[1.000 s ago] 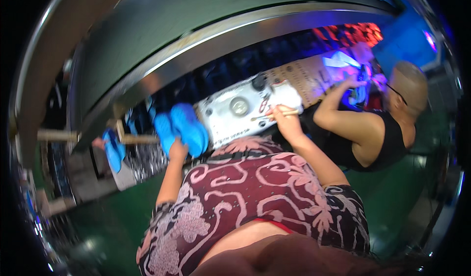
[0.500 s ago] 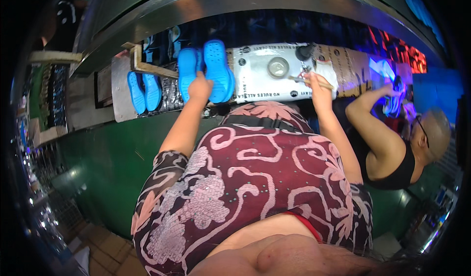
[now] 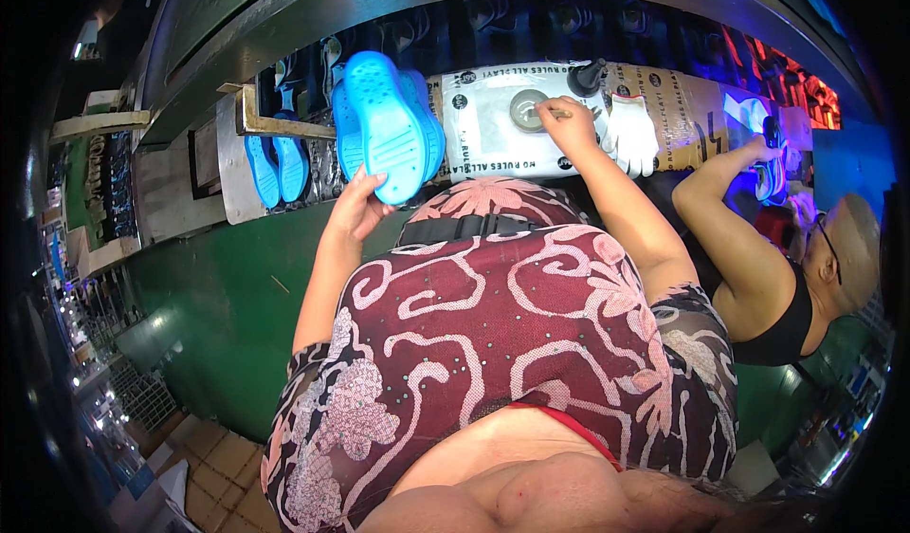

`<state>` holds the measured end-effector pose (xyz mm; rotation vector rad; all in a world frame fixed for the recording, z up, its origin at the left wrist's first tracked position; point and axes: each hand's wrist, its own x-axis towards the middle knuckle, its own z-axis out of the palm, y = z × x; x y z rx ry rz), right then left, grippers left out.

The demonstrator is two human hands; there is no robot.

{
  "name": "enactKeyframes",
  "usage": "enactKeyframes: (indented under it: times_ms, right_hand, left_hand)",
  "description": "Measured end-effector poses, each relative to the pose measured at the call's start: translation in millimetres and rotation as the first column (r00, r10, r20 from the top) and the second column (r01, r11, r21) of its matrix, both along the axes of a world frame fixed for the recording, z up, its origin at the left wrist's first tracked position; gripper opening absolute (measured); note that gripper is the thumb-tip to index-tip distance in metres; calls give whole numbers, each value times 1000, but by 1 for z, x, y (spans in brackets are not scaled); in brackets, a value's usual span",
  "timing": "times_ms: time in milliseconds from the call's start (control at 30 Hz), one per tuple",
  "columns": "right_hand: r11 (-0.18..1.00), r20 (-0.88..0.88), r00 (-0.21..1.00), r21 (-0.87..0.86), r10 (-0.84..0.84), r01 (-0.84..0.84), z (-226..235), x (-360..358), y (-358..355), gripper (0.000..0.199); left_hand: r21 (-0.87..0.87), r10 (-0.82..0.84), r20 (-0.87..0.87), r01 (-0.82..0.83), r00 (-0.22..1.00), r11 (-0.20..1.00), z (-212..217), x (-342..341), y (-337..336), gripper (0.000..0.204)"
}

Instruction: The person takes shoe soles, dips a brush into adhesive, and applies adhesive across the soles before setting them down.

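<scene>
My left hand [image 3: 358, 207] is closed on the near end of a blue shoe sole [image 3: 387, 120], thumb on top, holding it raised over other blue soles [image 3: 431, 135]. Small holes dot its far end and grooves cross the near end. My right hand [image 3: 571, 127] pinches a thin brush [image 3: 561, 114] over a small round bowl [image 3: 519, 106]; the brush's tip is hard to make out inside it. The bowl stands on white printed sheeting [image 3: 483, 139]. Just beyond my right hand is a black-topped bottle [image 3: 588, 78].
Another pair of blue soles [image 3: 277, 168] lies at the left, beside a metal bracket [image 3: 248, 116]. A white glove [image 3: 632, 137] rests right of the sheeting, on brown cardboard [image 3: 678, 120]. A co-worker [image 3: 758, 282] works at the right. Dark racks run behind, under a metal ledge [image 3: 379, 7].
My left hand has drawn back toward me, and one blue sole is now raised in it. My right hand has moved left with the brush to the bowl, uncovering the white glove.
</scene>
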<state>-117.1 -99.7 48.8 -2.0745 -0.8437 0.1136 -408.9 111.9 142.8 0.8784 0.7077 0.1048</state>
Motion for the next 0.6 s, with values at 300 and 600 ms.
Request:
enactKeyframes:
  times_ms: [300,600]
  right_hand:
    - [995,-194,981,97,12,7,3,3,-12,19]
    - [931,-551,834,315,21,185,49,-13,-21,25]
  left_hand:
    - [574,207,57,-202,977,793,30,-15,-35,50]
    - [906,172,80,-144,982,399,49,44,-37,47]
